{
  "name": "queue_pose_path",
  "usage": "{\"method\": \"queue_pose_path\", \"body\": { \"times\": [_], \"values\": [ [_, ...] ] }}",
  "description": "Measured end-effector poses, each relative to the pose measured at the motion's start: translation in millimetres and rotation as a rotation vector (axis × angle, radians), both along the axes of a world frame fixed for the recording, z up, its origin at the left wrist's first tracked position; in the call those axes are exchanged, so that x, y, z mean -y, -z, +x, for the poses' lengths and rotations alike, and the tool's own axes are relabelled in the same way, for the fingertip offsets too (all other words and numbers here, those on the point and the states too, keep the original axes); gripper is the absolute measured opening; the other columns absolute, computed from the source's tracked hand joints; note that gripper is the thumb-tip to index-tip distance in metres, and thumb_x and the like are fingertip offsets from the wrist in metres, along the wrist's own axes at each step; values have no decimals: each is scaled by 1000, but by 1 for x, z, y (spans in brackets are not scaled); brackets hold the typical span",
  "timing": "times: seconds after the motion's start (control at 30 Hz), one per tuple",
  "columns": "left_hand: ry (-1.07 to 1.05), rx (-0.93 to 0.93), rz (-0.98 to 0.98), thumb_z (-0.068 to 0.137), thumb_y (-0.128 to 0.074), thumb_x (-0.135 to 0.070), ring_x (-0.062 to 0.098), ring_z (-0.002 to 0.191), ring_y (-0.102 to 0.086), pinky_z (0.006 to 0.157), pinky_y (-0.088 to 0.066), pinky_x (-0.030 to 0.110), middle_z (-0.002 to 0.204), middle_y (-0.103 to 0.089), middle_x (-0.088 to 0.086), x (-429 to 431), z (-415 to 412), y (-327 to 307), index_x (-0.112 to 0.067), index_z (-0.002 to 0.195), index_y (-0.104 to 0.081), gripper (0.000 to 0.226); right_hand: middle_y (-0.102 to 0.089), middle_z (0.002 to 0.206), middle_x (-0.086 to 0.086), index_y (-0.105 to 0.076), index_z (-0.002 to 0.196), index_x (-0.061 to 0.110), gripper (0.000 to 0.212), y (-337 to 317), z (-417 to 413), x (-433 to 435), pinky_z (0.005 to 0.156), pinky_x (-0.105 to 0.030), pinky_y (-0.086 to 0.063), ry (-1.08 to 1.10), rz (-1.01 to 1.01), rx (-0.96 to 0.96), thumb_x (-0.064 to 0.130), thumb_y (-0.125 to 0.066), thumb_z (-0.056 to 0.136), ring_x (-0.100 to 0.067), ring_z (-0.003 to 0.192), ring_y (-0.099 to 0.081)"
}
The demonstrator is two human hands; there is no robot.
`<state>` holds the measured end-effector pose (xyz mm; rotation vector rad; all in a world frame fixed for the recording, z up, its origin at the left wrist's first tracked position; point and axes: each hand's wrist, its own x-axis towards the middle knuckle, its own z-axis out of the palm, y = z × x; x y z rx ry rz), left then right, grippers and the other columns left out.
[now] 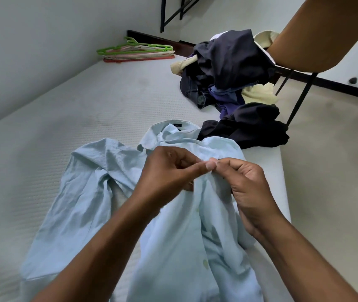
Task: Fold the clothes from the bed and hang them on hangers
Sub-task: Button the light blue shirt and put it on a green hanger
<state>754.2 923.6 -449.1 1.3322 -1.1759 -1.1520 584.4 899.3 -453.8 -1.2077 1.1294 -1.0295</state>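
Soft, even, rather cool light fills the room, leaving only faint shadow under the left hand [169, 171] on the crumpled pale blue cotton shirt [82, 192]. The white quilted mattress [43, 131] bows at its edges with wide-angle distortion; the hand's lower fingers smear slightly.

A pale wall [32, 40] rises left of the bed [64, 118]; beige floor [326, 182] and a black metal frame [302, 99] lie right.

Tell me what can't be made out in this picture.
Head view only:
- Shirt front: covered by left hand and right hand; buttoning unclear.
- Shirt hem: cut off by bottom edge.
- Hangers: stacked, too small to count.
- Clothes pile: tangled; partly behind a brown shape.
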Motion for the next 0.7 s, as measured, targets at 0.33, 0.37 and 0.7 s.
{"method": "queue_pose_path", "body": {
  "times": [0.33, 0.37, 0.7],
  "values": [
    [-151, 14, 71, 81, -87, -26, 39, 80, -73, 78, -61, 58, 78, -76, 14, 8, 12, 20, -16, 79, -82, 12, -58, 66, -7, -79, 103, 7, 27, -7, -22, 10, 64, -26, -54, -129, 72, -201, -2, -86, 79, -19, 65, -57],
    [-142, 19, 88, 80, -88, -26, 33, 75, -72, 75, -60, 53, 76, -76, 14, 9, 13, 21, -16, 77, -81, 12, -61, 67, -8, -76, 105, 6, 33, -7, -26, 11, 61, -27, -55, -112, 126, -216, -2, -88, 76, -21, 62, -58],
    [-152, 34, 33, 65, -98, -26, 24, 61, -66, 61, -53, 39, 67, -72, 11, 6, 9, 14, -14, 69, -77, 24, -69, 87, -13, -67, 123, 11, 61, -19, -32, 11, 70, -32, -54, -161, 305, -84, 11, -90, 67, -27, 81, -63]
  ]
}}
